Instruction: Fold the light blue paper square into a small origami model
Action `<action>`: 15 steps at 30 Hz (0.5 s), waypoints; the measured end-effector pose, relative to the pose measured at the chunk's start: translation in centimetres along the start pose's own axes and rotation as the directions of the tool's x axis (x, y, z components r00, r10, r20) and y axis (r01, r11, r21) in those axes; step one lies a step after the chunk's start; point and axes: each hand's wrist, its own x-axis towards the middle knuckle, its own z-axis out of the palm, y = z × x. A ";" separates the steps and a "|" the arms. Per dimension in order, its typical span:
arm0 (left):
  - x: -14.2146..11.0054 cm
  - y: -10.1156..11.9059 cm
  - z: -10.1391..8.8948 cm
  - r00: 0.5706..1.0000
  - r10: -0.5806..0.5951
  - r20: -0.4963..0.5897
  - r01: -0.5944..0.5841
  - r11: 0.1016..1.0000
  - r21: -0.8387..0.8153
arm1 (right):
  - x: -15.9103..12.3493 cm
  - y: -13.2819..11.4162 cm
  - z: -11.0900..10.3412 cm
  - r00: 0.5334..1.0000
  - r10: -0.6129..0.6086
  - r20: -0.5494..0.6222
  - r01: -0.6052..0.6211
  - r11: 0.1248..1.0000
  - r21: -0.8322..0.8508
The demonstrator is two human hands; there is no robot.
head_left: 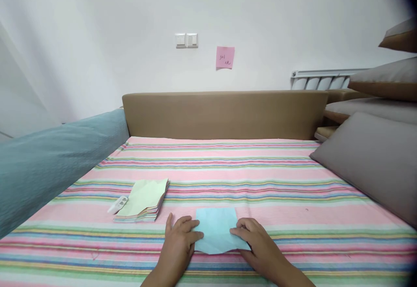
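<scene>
A light blue sheet of paper lies low in the middle of the head view, on a striped bed cover. My left hand is at its left edge, with the index and middle fingers on top and the little finger spread away. The thumb is partly hidden by that edge. At the right side, my right hand grips the sheet, fingers on top and thumb low by the near corner. The sheet's near edge curves up slightly. To the left lies a stack of coloured paper, pale green uppermost.
A small white object touches the stack's left side. The striped cover reaches a brown headboard. Grey cushions pile up on the right; a blue-green padded side runs along the left. A pink note is on the wall.
</scene>
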 end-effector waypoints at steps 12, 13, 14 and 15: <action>0.3 0.5 -0.5 0.976 -0.210 0.048 0.215 0.967 -0.140 | 0.6 0.0 -0.3 0.995 0.096 -0.007 -0.094 0.987 0.131; 0.3 0.6 -0.6 0.974 -0.222 0.053 0.227 0.962 -0.150 | 0.7 0.1 -0.2 0.994 0.113 -0.013 -0.110 0.984 0.139; 0.4 0.7 -0.7 0.971 -0.235 0.052 0.240 0.959 -0.152 | 0.8 0.2 0.0 0.991 0.131 -0.023 -0.126 0.982 0.142; 0.4 0.9 -0.8 0.968 -0.247 0.050 0.252 0.956 -0.148 | 0.8 0.3 0.1 0.988 0.148 -0.035 -0.142 0.980 0.142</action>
